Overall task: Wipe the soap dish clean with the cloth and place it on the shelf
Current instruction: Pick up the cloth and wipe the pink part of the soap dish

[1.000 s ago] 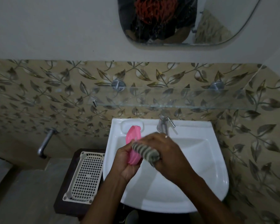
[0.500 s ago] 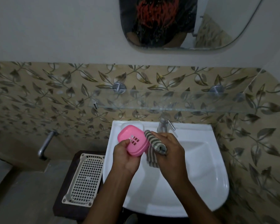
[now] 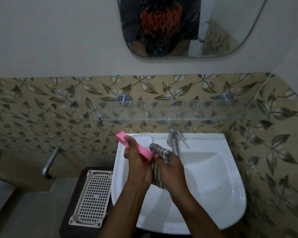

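Note:
My left hand (image 3: 136, 162) grips the pink soap dish (image 3: 145, 152) over the left back part of the white sink (image 3: 213, 177). The dish is turned edge-on, its long side running from upper left to lower right. My right hand (image 3: 170, 167) holds a grey striped cloth (image 3: 160, 152) bunched against the dish's lower right end, with part of the cloth hanging below between my hands. The glass shelf (image 3: 179, 114) is on the tiled wall above the sink, with nothing on it.
A steel tap (image 3: 174, 140) stands at the sink's back, just right of the cloth. A beige perforated tray (image 3: 93, 196) lies on a dark stand left of the sink. A wall tap (image 3: 50, 162) sticks out at lower left. A mirror (image 3: 179, 26) hangs above.
The dish has turned from showing its slotted face to edge-on and moved up and left. My right hand with the cloth has stayed at its right end.

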`<state>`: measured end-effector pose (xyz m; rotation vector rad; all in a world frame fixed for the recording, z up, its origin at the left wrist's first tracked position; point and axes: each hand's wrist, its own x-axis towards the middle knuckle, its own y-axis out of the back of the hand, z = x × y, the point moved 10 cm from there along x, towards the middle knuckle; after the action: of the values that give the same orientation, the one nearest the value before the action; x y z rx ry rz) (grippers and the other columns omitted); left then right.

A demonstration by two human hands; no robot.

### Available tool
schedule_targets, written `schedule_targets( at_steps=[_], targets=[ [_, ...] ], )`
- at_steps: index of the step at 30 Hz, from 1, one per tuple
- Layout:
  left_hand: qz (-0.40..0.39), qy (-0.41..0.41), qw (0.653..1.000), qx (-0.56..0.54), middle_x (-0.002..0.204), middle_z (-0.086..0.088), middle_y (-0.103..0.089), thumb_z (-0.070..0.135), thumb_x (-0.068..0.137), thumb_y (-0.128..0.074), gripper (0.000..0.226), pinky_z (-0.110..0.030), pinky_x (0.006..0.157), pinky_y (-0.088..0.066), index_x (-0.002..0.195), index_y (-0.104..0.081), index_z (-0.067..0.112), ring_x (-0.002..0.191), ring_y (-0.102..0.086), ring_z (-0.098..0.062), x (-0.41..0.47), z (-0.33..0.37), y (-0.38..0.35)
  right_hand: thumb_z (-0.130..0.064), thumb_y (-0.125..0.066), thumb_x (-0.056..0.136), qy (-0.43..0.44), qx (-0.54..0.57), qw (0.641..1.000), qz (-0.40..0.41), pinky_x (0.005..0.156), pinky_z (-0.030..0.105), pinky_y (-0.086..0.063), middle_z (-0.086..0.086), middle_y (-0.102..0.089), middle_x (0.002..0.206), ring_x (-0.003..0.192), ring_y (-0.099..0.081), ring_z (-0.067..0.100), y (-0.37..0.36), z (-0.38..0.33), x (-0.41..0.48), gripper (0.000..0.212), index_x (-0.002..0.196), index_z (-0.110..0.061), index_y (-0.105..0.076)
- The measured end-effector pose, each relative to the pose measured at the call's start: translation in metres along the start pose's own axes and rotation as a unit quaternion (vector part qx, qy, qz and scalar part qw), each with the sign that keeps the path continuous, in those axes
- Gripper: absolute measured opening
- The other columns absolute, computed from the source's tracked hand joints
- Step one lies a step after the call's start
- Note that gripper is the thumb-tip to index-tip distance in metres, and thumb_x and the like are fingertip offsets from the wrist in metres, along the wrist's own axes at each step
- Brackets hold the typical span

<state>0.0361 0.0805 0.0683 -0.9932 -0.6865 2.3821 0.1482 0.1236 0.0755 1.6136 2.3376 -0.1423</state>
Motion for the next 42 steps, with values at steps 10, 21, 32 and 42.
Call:
schedule_targets(
  at_steps=[10,21,32,42],
  targets=[
    [0.054,-0.063,0.996,0.043,0.136,-0.012,-0.052,0.084,0.063,-0.052,0.098,-0.039,0.099,-0.044,0.135,-0.035,0.019,0.120,-0.054,-0.025,0.001,0.013,0.008,-0.011,-0.064,0.091,0.241,-0.144,0.957,0.079,0.091,0.004,-0.041,-0.006,-0.059,0.116,0.103,-0.057,-0.001,0.003,-0.065,-0.028,0.038,0.129,-0.019,-0.063],
    [-0.003,-0.066,0.980,0.188,0.127,-0.009,-0.059,0.091,0.057,-0.053,0.109,-0.042,0.096,-0.051,0.136,-0.037,0.017,0.111,-0.062,-0.022,-0.003,-0.002,0.001,-0.007,-0.071,0.083,0.336,-0.286,0.885,0.147,0.082,0.027,-0.052,-0.002,-0.062,0.116,0.108,-0.055,0.018,0.007,-0.084,-0.035,0.050,0.131,-0.020,-0.061],
    [-0.155,0.035,0.980,0.121,0.120,-0.019,-0.068,0.047,0.090,-0.048,0.052,-0.051,0.096,-0.052,0.125,-0.062,0.012,0.111,-0.065,-0.034,-0.004,-0.002,0.003,-0.026,-0.059,0.095,0.202,-0.257,0.945,-0.021,0.072,0.004,-0.037,-0.001,-0.067,0.101,0.088,-0.060,0.007,0.026,-0.064,0.009,0.018,0.109,-0.028,-0.070],
    [-0.209,0.110,0.971,0.030,0.114,-0.022,-0.068,0.025,0.061,-0.089,0.084,-0.049,0.082,-0.057,0.134,-0.053,0.004,0.099,-0.068,-0.035,-0.001,-0.015,-0.001,-0.029,-0.073,0.084,0.307,-0.357,0.880,0.055,0.079,0.022,-0.050,-0.003,-0.065,0.107,0.094,-0.063,0.013,0.023,-0.100,-0.007,0.034,0.117,-0.027,-0.068]
  ],
)
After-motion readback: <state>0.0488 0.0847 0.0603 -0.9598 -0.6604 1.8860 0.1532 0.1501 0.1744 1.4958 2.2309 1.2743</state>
